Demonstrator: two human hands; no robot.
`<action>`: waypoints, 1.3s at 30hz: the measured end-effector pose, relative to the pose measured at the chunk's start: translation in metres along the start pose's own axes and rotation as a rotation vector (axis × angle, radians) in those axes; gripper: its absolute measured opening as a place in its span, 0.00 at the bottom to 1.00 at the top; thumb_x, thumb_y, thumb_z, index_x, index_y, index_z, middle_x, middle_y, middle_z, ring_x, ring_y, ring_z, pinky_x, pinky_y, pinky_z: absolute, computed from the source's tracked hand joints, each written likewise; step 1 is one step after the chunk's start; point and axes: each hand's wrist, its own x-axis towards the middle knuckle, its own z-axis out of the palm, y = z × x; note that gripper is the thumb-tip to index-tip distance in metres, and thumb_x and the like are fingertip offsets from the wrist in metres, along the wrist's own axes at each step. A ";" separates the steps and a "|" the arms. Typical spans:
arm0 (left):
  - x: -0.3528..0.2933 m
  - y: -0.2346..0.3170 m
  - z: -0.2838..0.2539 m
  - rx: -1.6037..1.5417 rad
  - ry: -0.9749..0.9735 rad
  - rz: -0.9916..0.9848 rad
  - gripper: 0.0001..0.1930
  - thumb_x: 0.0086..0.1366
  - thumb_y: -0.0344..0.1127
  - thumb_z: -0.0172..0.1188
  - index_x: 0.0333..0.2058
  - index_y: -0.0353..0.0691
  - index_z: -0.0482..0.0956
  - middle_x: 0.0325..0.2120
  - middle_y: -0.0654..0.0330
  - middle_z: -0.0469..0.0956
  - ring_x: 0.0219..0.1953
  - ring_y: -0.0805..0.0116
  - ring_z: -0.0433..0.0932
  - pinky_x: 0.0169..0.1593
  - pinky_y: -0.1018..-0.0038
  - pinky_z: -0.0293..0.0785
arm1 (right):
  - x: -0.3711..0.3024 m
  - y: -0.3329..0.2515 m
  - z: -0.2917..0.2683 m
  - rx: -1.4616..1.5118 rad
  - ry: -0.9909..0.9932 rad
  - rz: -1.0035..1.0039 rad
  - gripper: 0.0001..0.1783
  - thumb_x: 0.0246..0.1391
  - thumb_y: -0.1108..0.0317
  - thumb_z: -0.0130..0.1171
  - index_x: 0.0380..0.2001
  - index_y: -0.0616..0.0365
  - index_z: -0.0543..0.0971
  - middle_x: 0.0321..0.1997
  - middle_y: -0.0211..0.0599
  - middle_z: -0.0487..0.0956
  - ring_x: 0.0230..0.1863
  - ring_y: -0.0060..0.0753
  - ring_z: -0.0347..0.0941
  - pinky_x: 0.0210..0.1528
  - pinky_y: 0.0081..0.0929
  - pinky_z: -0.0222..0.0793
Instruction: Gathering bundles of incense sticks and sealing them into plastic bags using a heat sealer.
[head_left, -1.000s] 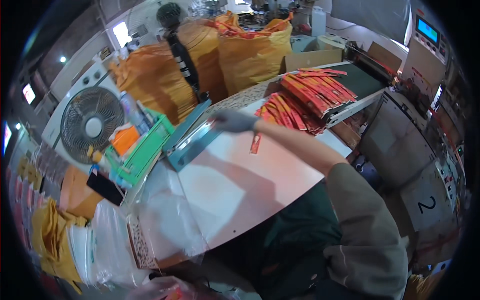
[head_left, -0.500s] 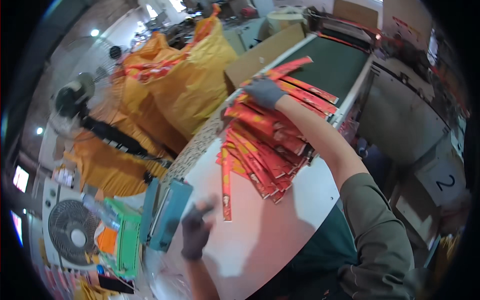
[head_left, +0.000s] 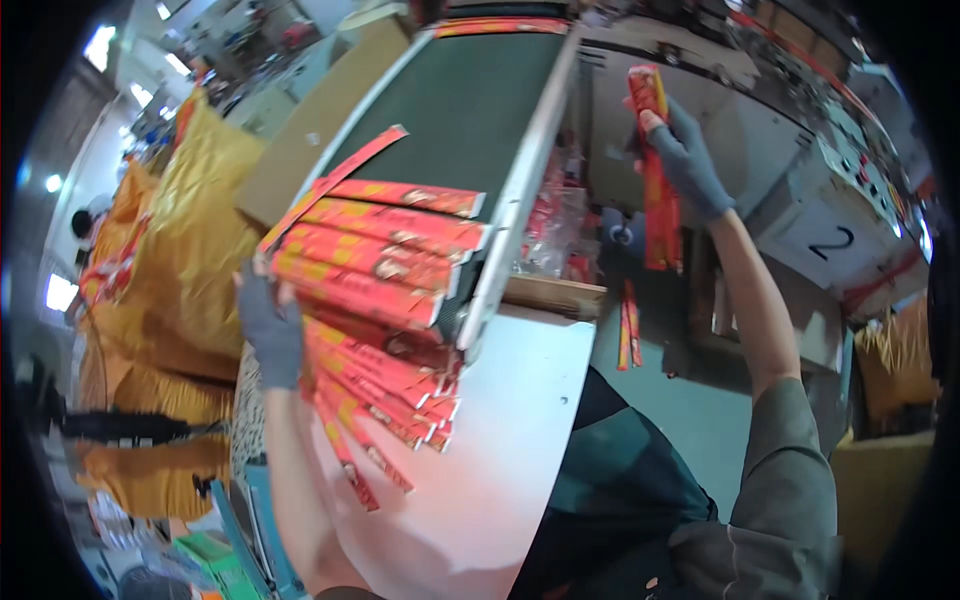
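My right hand, in a grey glove with bare fingertips, is raised beyond the right side of the conveyor, closed around a bundle of long red packets held upright. My left hand, gloved the same way, rests against the left ends of the packet pile with its fingers extended; some fingertips are hidden. That pile of long, narrow red-and-yellow packets overlaps in a fan from the conveyor's near end onto the white table. One packet lies slantwise across the top of the pile.
The green conveyor belt runs away from me, with more red packets at its far end. Yellow sacks stand at left beside a cardboard panel. Two packets lie low at right, near a white machine cabinet.
My right hand has left the pile and swung right, now holding a bundle of packets. My left hand has moved from the bare table up to the pile's left ends. The view has turned right.
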 end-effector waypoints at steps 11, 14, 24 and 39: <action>0.068 -0.002 0.022 0.075 -0.283 -0.070 0.15 0.64 0.26 0.46 0.49 0.33 0.70 0.41 0.48 0.74 0.44 0.56 0.75 0.47 0.69 0.69 | -0.040 0.168 0.041 -0.368 -0.230 -0.095 0.14 0.48 0.68 0.62 0.39 0.58 0.76 0.42 0.39 0.77 0.39 0.35 0.74 0.45 0.26 0.70; 0.032 0.012 -0.017 0.201 0.132 -0.040 0.12 0.67 0.33 0.47 0.44 0.31 0.70 0.32 0.53 0.73 0.34 0.61 0.73 0.40 0.70 0.68 | -0.047 0.160 0.094 -0.440 -0.392 -0.325 0.14 0.40 0.71 0.63 0.35 0.56 0.77 0.35 0.37 0.73 0.40 0.41 0.71 0.42 0.33 0.69; -0.209 0.062 -0.084 -0.264 -0.264 -0.937 0.33 0.67 0.39 0.50 0.65 0.35 0.47 0.62 0.45 0.57 0.63 0.59 0.59 0.63 0.69 0.55 | -0.030 0.169 0.153 -0.772 -0.130 -0.414 0.19 0.40 0.65 0.58 0.40 0.54 0.73 0.34 0.43 0.69 0.40 0.43 0.67 0.38 0.34 0.65; -0.222 0.137 -0.045 -0.067 -0.242 -0.450 0.23 0.69 0.34 0.42 0.57 0.26 0.60 0.60 0.36 0.56 0.61 0.41 0.58 0.62 0.58 0.56 | 0.021 0.161 0.102 0.002 0.051 0.099 0.18 0.48 0.63 0.60 0.42 0.61 0.77 0.37 0.46 0.80 0.40 0.31 0.76 0.43 0.30 0.70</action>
